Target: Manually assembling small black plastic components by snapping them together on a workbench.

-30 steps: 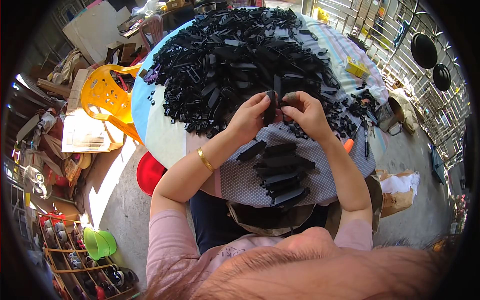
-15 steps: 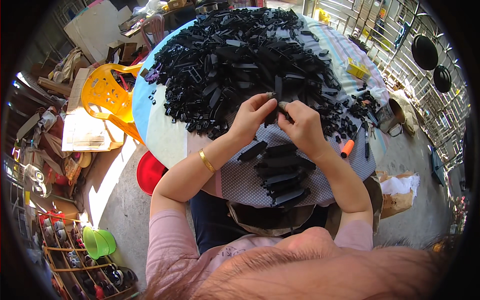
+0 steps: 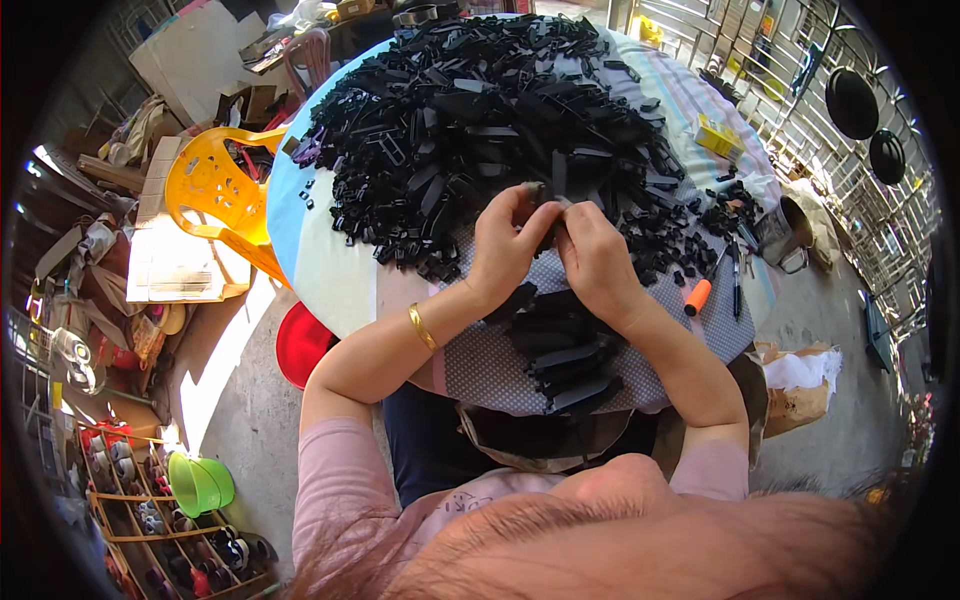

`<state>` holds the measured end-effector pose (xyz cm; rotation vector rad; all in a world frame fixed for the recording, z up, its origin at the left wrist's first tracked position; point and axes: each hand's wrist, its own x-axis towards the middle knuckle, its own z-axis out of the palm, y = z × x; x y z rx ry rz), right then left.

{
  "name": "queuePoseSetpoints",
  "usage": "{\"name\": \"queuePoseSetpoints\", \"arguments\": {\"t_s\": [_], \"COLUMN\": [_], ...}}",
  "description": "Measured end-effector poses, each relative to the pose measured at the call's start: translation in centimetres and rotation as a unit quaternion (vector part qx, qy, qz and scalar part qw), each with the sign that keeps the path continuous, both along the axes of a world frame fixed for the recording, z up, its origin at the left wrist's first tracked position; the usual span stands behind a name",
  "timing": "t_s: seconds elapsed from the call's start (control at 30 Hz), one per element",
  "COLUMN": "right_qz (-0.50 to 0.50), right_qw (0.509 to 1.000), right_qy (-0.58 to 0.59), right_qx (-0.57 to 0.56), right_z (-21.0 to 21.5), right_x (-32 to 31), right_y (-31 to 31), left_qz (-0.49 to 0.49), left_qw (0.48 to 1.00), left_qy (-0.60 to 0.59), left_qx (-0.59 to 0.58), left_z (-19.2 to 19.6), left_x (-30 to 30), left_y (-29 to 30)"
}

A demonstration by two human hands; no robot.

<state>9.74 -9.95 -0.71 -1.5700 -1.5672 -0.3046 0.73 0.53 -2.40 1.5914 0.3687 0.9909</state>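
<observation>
Over the near part of the round table my left hand (image 3: 506, 245) and my right hand (image 3: 598, 258) meet, fingertips pinched close together. A dark plastic piece (image 3: 546, 240) shows between them, mostly covered by the fingers, so its exact shape is hidden. Fingertip coverings of a greyish kind seem to be on some fingers. Just beyond the hands spreads a big heap of black plastic parts (image 3: 480, 135), long flat ones and small clips mixed. Several long black pieces (image 3: 565, 355) lie stacked side by side beneath my wrists, near the table's front edge.
The table (image 3: 318, 265) has a patterned cloth. To the right lie an orange marker (image 3: 698, 298), a pen (image 3: 737, 292), a yellow box (image 3: 718, 138) and a metal mug (image 3: 790, 228). A yellow chair (image 3: 188, 186) and red stool (image 3: 300, 345) stand left; a paper bag (image 3: 795, 405) sits right.
Both hands have drawn closer together, with the left wrist turned a little and shifted right. The right hand has moved slightly left and down. The heap looks the same.
</observation>
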Motion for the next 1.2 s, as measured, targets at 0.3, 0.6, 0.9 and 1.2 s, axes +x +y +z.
{"name": "queuePoseSetpoints", "arguments": {"t_s": [0.3, 0.6, 0.9, 1.2], "right_qz": [0.084, 0.044, 0.017, 0.037], "right_qw": [0.988, 0.989, 0.998, 0.986], "right_qy": [0.097, -0.079, 0.029, 0.121], "right_qx": [-0.088, -0.119, -0.046, -0.107], "right_z": [1.4, 0.8, 1.4, -0.5], "right_x": [0.9, 0.9, 2.9, 3.5], "right_y": [-0.8, -0.9, -0.6, 0.5], "left_qz": [-0.054, 0.018, -0.085, -0.163], "left_qw": [0.988, 0.992, 0.978, 0.965], "left_qy": [0.022, 0.092, 0.038, 0.052], "left_qx": [-0.141, 0.083, -0.186, -0.197], "left_z": [1.0, 0.4, 1.3, -0.6], "left_x": [-0.3, -0.3, -0.1, 0.3], "left_y": [0.1, 0.2, 2.9, 1.8]}}
